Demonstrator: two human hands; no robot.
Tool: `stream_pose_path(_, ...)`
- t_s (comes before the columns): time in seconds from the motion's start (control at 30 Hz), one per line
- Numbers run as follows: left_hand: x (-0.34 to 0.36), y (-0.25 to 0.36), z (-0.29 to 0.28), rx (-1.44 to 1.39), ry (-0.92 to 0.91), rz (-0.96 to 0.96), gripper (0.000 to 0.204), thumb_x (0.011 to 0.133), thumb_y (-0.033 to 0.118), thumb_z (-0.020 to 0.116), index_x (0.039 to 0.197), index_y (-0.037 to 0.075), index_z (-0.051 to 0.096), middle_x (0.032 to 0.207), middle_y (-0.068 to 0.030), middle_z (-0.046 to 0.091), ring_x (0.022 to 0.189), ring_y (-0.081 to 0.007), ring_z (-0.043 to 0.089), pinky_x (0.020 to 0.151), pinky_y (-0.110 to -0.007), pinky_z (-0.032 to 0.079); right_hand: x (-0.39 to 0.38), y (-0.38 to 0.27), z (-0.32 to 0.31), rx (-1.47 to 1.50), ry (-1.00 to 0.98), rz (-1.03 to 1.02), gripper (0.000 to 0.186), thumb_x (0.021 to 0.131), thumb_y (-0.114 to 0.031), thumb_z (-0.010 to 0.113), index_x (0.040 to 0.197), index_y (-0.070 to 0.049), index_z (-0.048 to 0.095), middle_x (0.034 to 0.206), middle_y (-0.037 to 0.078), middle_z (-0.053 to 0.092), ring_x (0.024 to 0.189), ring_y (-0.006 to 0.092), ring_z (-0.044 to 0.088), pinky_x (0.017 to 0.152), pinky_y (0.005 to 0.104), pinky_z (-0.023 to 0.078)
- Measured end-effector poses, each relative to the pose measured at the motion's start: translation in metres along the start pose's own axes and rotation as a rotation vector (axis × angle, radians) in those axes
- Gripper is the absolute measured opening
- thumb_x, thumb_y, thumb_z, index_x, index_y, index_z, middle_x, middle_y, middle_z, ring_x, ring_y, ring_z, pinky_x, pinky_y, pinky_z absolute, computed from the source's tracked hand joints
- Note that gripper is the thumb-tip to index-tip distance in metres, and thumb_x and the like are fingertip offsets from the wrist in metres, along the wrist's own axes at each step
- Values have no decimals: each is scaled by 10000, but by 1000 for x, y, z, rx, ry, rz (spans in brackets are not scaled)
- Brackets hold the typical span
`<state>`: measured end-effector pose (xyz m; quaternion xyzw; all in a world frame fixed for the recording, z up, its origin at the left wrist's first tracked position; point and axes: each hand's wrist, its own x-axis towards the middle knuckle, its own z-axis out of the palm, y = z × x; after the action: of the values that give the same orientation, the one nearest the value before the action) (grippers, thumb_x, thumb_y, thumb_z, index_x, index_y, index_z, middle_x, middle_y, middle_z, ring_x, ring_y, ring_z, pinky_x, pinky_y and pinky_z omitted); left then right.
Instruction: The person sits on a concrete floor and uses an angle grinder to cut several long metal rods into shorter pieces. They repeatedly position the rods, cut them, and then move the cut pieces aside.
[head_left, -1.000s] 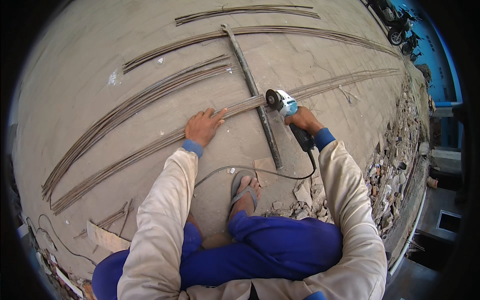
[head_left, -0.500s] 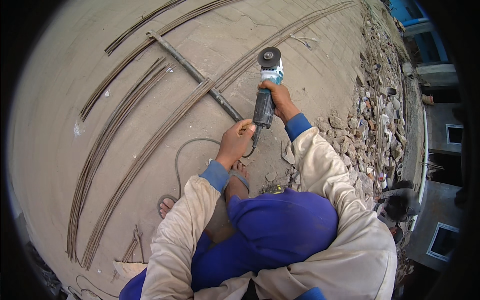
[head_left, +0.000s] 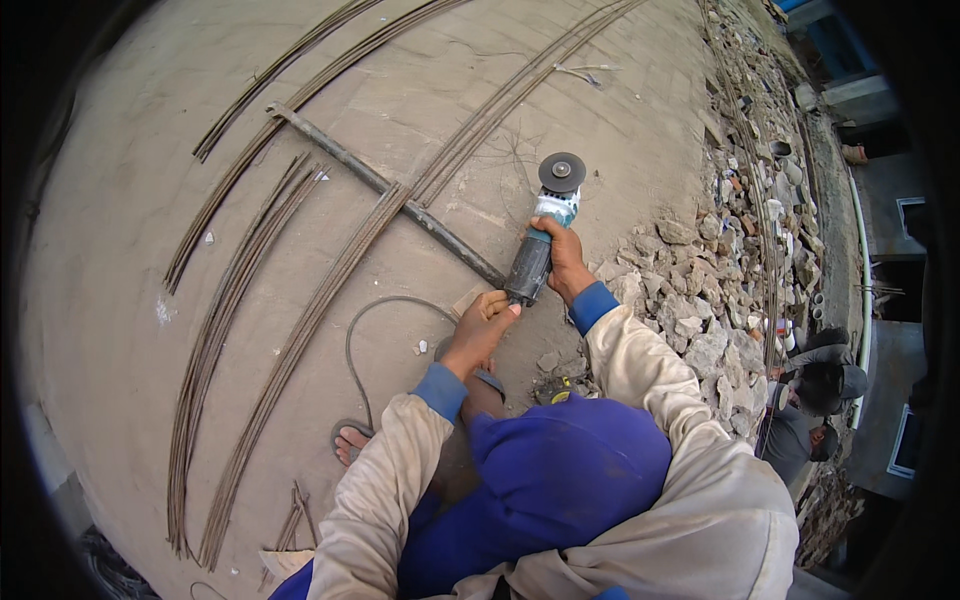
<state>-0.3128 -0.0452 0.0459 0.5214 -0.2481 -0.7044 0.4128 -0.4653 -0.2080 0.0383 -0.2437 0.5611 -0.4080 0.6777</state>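
Observation:
My right hand [head_left: 565,262] is wrapped round the body of an angle grinder [head_left: 530,268], teal and white at the head and black behind. Its dark cutting disc [head_left: 562,172] points away from me. At the tool's rear end my left hand [head_left: 482,332] is closed, thumb and fingers pressed where the cord enters; the exact grip is partly hidden. A grey cord [head_left: 352,335] loops across the ground to the left. Left of the grinder, a long metal bar [head_left: 350,160] lies crosswise with a bundle of thin steel rods [head_left: 310,310] over it.
More rod bundles [head_left: 235,270] lie curving on the dusty ground at left. To the right runs a heap of broken rubble [head_left: 700,330]. Beyond it people [head_left: 825,385] crouch near a white pipe [head_left: 862,280]. My sandalled foot [head_left: 350,443] is beside the cord.
Both hands have brought the grinder nearer to me and rightward, away from the rods. The whole view has shifted slightly as well. Both hands stay closed on the tool.

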Motion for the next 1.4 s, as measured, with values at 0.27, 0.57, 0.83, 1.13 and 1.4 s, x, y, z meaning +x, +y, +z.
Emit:
stream_pose_path(0.27, -50, 66, -181, 589, 222, 217, 497, 1035, 242, 689, 1407, -75, 598, 1142, -78, 735, 1004, -141, 658, 925, -297, 527, 48, -4, -69, 496, 247, 44, 255, 888, -253, 738, 998, -48, 634, 883, 122, 683, 802, 293, 711, 763, 459, 622)
stream_pose_path(0.57, -270, 73, -315, 938, 478, -162, 326, 1003, 78, 702, 1298, -53, 660, 1013, -94, 763, 855, -148, 664, 771, -311, 544, 60, -12, -118, 499, 168, 160, 498, 921, -431, 688, 1094, 36, 686, 987, 185, 753, 876, 348, 720, 856, 487, 607)
stream_pose_path(0.83, -279, 1, -302, 1028, 520, 14, 357, 957, 22, 720, 1301, -40, 644, 1132, -195, 715, 985, -319, 688, 905, -408, 552, 23, -4, -93, -174, 295, 287, 657, 958, -641, 646, 1255, -55, 627, 1018, 171, 759, 874, 312, 761, 821, 490, 651)
stream_pose_path(1.13, -181, -15, -297, 1295, 661, 210, 624, 883, 101, 822, 1434, 27, 539, 1393, -207, 572, 1266, -406, 557, 1087, -474, 458, -4, -40, -78, -693, 191, 644, 870, 975, -738, 513, 1253, 83, 582, 894, 254, 777, 710, 296, 796, 645, 376, 689)
stream_pose_path(1.4, -175, -16, -309, 1314, 658, 76, 572, 828, 148, 861, 1335, 61, 613, 1293, -137, 636, 1184, -359, 603, 1035, -465, 491, -19, -39, -73, -975, 171, 614, 984, 946, -913, 378, 990, 37, 630, 801, 217, 751, 643, 318, 762, 597, 411, 640)
